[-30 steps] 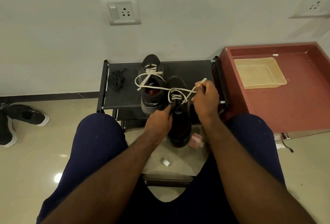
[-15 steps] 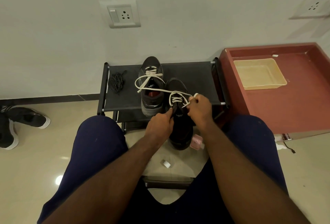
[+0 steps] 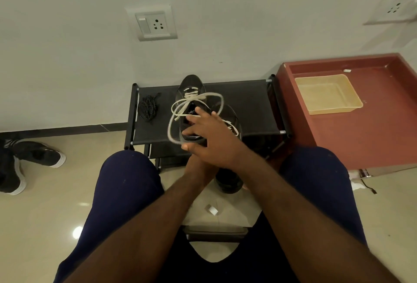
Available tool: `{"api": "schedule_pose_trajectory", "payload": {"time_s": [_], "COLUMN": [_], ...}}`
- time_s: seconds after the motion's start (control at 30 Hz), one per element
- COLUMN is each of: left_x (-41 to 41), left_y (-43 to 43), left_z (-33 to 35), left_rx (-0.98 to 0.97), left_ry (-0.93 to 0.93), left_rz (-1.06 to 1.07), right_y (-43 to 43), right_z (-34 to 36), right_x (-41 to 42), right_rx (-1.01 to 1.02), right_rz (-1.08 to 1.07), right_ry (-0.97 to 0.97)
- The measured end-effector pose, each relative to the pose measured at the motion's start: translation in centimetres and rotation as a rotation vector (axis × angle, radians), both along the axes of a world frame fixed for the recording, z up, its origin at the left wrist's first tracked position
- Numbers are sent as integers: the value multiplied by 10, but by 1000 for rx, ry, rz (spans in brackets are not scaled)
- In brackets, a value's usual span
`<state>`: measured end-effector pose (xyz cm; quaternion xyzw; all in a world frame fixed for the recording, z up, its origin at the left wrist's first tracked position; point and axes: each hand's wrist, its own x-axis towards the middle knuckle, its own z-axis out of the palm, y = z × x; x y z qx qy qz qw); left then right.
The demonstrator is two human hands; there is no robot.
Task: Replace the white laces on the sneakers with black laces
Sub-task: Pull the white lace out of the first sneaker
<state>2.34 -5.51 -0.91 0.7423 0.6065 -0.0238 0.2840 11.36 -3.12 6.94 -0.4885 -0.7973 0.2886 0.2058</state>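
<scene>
Right hand (image 3: pixel 209 138), fingers splayed straight, above black sneakers (image 3: pixel 190 84) on rack (image 3: pixel 248 102); white lace (image 3: pixel 216 96) loops past its thumb. Left hand (image 3: pixel 198 168) mostly hidden beneath; grip cannot be told.

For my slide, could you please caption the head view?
A white lace loops by the right hand above two sneakers on a rack; black laces lie nearby.

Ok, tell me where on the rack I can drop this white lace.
Barest: the rack top right of the near sneaker, up to the right rail. Also the front-left corner in front of the black laces. The middle is crowded: far sneaker, white lace loops, and the right hand.
</scene>
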Motion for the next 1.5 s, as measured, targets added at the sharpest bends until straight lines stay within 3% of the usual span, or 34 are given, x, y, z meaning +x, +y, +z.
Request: {"api": "schedule_pose_trajectory", "payload": {"time_s": [0.07,0.23,0.33,0.6,0.73,0.8,0.87,1.0,1.13,1.27,1.37,1.5], "left_x": [-4,-8,-6,-11,-12,-9,-6,-9,-17,-9,6,27], "left_y": [-1,11,11,10,12,13,14,19,24,28,54,78], "left_z": [1,-3,6,1,-3,-4,-5,-6,-9,9,19,16], "left_rx": [-24,84,130,143,170,168,170,149,99,268,343,284], "left_ry": [-122,-119,-169,-205,-218,-250,-252,-337,-340,-357,-286,-48], "left_rz": [128,49,84,71,57,60,68,174,158,145,107,-64], "right_y": [-6,7,12,6,6,2,-4,-6,-6,-8,-9,-11], "right_z": [-14,-45,-64,-73,-54,-52,-58,-58,-56,-59,-60,-60], "right_x": [-1,40,65,51,61,60,55,53,52,51,51,51], "right_rx": [-34,-184,-336,-386,-621,-619,-509,-408,-403,-414,-430,-448], "right_rz": [-85,-640,-822,-674,-595,-519,-588,-826,-805,-799,-775,-765], "right_ry": [51,50,51,5,85,-78,-201,-120,-156,-143,-161,-141]}}
